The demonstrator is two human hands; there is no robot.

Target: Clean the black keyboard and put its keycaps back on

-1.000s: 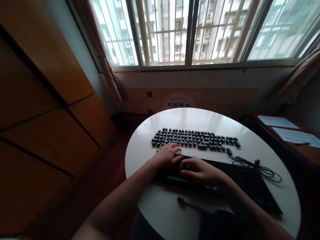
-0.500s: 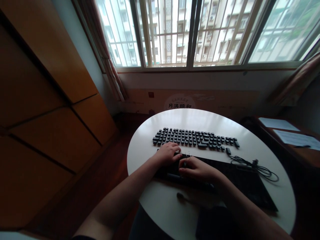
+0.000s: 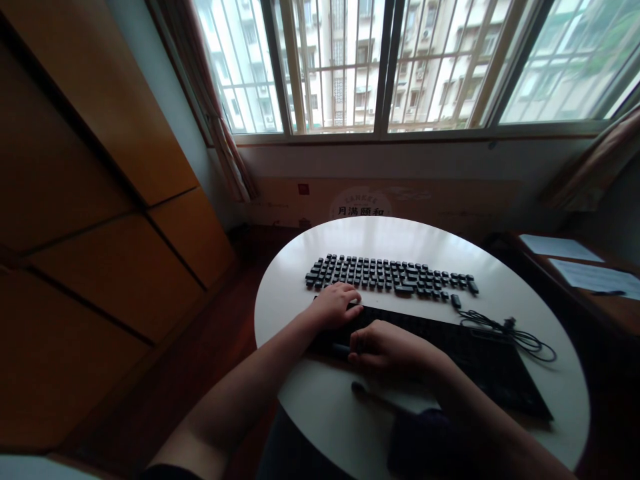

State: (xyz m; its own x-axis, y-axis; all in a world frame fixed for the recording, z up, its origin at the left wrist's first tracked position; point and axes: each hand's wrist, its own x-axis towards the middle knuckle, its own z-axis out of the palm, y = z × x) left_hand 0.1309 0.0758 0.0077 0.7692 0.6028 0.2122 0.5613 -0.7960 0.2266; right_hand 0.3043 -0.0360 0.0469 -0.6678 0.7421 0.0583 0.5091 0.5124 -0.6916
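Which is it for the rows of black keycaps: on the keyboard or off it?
Off: the keycaps lie in rows on the white table, beyond the keyboard.

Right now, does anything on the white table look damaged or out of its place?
Yes: the black keycaps sit in rows on the white table, beyond the black keyboard base. Being off it looks odd, though the rows seem orderly. I see no spill or clear damage.

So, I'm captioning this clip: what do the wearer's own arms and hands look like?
The left hand and right hand are ungloved. The right arm is bare as far as it shows; the left arm is bare up to a dark sleeve at the picture's bottom.
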